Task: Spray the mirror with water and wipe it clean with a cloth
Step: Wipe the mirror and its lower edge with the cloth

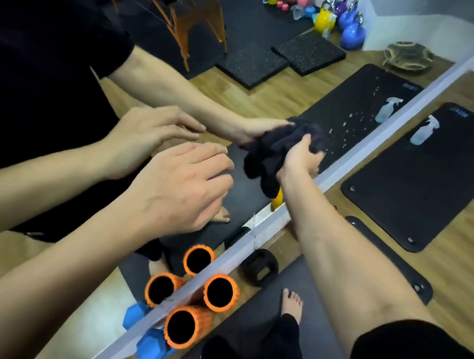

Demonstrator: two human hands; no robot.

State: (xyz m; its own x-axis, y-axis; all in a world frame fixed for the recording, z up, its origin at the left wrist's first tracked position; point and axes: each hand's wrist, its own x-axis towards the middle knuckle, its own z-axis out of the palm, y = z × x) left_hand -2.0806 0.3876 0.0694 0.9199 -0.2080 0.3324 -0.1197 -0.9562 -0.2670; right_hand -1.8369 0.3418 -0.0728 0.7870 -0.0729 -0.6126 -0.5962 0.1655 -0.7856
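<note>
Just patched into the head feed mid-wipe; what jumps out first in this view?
The right hand presses a bunched dark cloth against the mirror, with water droplets beaded on the glass just beyond it, up and to the right. The left hand hovers empty near the glass, at left of centre. Orange foam rollers stand at the mirror's base at bottom centre, and the spray bottle sits on a black mat at right.

Right hand (300, 159) pressing dark cloth (276, 151) on mirror (238, 97), left hand (182, 185) hovering open, droplets nearby
</note>
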